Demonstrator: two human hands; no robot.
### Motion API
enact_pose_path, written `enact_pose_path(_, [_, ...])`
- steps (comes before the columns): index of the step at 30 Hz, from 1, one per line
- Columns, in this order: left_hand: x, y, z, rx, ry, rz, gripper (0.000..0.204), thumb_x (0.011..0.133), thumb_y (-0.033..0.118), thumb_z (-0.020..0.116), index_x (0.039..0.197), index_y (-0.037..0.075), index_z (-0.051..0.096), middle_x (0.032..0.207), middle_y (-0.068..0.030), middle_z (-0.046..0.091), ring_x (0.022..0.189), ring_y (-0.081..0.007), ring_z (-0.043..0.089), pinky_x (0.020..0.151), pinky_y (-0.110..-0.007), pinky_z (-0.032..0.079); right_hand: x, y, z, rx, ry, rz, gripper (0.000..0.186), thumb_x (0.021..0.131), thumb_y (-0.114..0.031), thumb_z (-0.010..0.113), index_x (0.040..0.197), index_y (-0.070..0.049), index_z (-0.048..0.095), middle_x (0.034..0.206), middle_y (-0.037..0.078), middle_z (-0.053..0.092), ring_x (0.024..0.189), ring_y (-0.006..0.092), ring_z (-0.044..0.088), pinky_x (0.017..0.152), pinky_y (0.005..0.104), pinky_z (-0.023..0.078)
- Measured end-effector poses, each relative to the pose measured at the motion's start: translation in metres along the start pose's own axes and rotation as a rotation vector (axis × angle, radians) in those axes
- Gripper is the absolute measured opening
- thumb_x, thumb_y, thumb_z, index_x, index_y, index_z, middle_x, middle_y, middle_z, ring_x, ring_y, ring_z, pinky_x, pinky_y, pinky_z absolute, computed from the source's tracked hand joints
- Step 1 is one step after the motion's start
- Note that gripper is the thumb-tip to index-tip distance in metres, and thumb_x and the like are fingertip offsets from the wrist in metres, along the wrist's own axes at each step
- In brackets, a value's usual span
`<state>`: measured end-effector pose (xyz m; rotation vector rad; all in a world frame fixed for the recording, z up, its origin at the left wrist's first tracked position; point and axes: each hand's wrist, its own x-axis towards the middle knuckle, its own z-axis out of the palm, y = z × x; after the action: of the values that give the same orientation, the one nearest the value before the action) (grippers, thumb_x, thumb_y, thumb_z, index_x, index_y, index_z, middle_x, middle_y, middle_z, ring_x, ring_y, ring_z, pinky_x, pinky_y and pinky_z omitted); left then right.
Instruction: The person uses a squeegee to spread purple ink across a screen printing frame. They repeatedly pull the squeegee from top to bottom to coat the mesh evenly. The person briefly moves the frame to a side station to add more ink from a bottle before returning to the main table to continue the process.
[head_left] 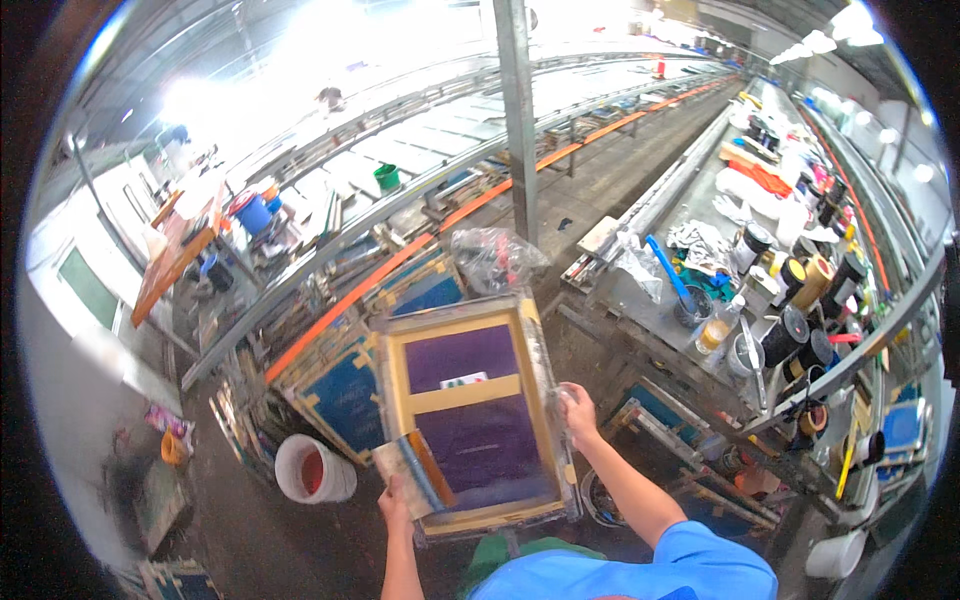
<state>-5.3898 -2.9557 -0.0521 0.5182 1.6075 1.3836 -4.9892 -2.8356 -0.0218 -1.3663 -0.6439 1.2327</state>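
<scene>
I hold a rectangular screen-printing frame (480,455) with purple mesh, yellow tape borders and a tape band across its middle, with a small white patch above the band. My right hand (577,412) is closed on the frame's right edge. My left hand (394,500) is closed on a squeegee (430,468) with wood and grey parts, which lies tilted over the frame's lower-left corner; whether these fingers also grip the frame is hidden.
Blue-mesh screens (342,405) lean at left beside a white bucket (335,485) with red inside. A metal post (517,130) rises ahead near a plastic bag (490,265). The right bench (640,315) holds tubs, cloths and tools. An orange rail (320,332) runs along the left table.
</scene>
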Motion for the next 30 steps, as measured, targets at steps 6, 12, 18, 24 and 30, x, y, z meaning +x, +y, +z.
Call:
enact_pose_path(6, [0.066, 0.093, -0.028, -0.123, 0.044, 0.109, 0.060, 0.096, 0.051, 0.062, 0.117, -0.005, 0.061, 0.105, -0.0096, 0.066, 0.090, -0.0197, 0.066, 0.074, -0.033, 0.055, 0.036, -0.073, 0.125, -0.009, -0.161, -0.027, 0.030, 0.097, -0.013, 0.059, 0.127, -0.013, 0.057, 0.079, -0.005, 0.055, 0.065, 0.0059, 0.046, 0.055, 0.0229, 0.036])
enact_pose_path(12, [0.168, 0.169, -0.059, -0.036, 0.011, 0.113, 0.059, 0.098, 0.049, 0.058, 0.121, -0.005, 0.060, 0.108, -0.0119, 0.066, 0.095, -0.0223, 0.066, 0.078, -0.036, 0.054, 0.053, -0.087, 0.229, 0.166, -0.136, 0.069, 0.036, 0.096, -0.014, 0.062, 0.131, -0.014, 0.056, 0.080, -0.004, 0.055, 0.064, 0.0062, 0.044, 0.057, 0.0240, 0.037])
enact_pose_path(18, [0.261, 0.194, -0.043, 0.133, 0.017, 0.035, 0.063, 0.097, 0.050, 0.060, 0.125, -0.006, 0.057, 0.112, -0.0129, 0.065, 0.095, -0.0233, 0.066, 0.078, -0.036, 0.054, 0.046, -0.097, 0.267, 0.257, -0.048, -0.071, 0.032, 0.097, -0.013, 0.061, 0.129, -0.012, 0.057, 0.081, -0.007, 0.053, 0.065, 0.0038, 0.041, 0.058, 0.0211, 0.033])
enact_pose_path(24, [0.355, 0.247, 0.076, 0.131, -0.397, 0.092, 0.057, 0.096, 0.048, 0.062, 0.122, -0.003, 0.060, 0.109, -0.0091, 0.066, 0.094, -0.0179, 0.065, 0.078, -0.035, 0.054, 0.086, -0.146, 0.235, 0.247, 0.043, -0.190, 0.018, 0.098, -0.020, 0.063, 0.113, -0.009, 0.064, 0.083, -0.010, 0.051, 0.067, 0.0021, 0.040, 0.062, 0.0194, 0.033])
enact_pose_path(30, [0.412, 0.306, 0.251, 0.142, -0.638, 0.015, 0.057, 0.096, 0.047, 0.063, 0.123, -0.003, 0.059, 0.110, -0.0094, 0.067, 0.099, -0.0189, 0.066, 0.080, -0.038, 0.056, 0.124, -0.207, 0.189, 0.332, 0.204, -0.379, 0.023, 0.096, -0.024, 0.065, 0.113, -0.010, 0.063, 0.088, -0.008, 0.051, 0.074, 0.0043, 0.041, 0.066, 0.0215, 0.034])
